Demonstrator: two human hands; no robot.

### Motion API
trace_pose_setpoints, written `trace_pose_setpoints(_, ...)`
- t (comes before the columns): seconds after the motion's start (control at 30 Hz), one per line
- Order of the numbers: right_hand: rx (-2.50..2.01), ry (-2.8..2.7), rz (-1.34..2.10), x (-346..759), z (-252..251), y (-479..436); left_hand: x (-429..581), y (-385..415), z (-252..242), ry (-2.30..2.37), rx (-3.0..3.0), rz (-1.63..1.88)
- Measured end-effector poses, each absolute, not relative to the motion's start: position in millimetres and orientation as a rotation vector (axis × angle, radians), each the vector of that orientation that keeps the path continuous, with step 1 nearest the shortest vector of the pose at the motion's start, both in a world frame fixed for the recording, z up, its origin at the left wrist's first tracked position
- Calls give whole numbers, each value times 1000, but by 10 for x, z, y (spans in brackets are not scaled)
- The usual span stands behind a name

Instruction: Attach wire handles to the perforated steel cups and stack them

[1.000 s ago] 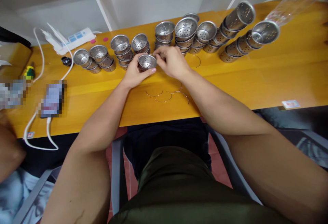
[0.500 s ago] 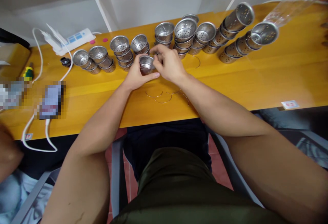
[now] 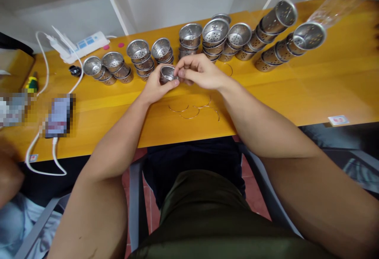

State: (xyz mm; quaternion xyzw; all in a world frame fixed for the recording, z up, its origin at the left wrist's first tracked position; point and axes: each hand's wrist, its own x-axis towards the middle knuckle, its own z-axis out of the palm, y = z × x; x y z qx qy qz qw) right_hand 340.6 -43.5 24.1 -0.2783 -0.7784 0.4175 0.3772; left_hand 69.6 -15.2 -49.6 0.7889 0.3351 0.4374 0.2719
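Observation:
My left hand (image 3: 155,84) is wrapped round a small perforated metal cup (image 3: 167,74), its open top tilted toward me. The fingers of my right hand (image 3: 199,70) are pinched together at the cup's right rim. Whether they hold a thin wire there is too small to make out. Several curved thin wires (image 3: 189,117) lie on the wooden table (image 3: 266,105) just below my hands. One more curved wire (image 3: 229,69) rests beyond my right wrist. Behind my hands stand stacks of the same perforated cups (image 3: 189,37), partly hidden by my fingers.
Tall leaning cup stacks (image 3: 278,18) stand at the back right, near a clear plastic bottle (image 3: 328,10). At the left are a white power strip (image 3: 89,45), a phone (image 3: 59,115) with a white cable, and a yellow-green tool (image 3: 33,83). Another person's arm (image 3: 10,178) shows at the left edge.
My right hand has turned and dropped slightly, its fingers drawing closer to the cup's rim. My left hand and the cup have shifted a little to the left.

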Motion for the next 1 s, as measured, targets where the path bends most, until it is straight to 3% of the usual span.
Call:
trace_pose_setpoints(0.17,-526,-2041,1223,3538,317,-409,667,-156,-470,831,2127,1127)
trace_pose_setpoints(1.0,-696,-2009,1135,3417,137,-371,568,-45,-488,933,2196,1127)
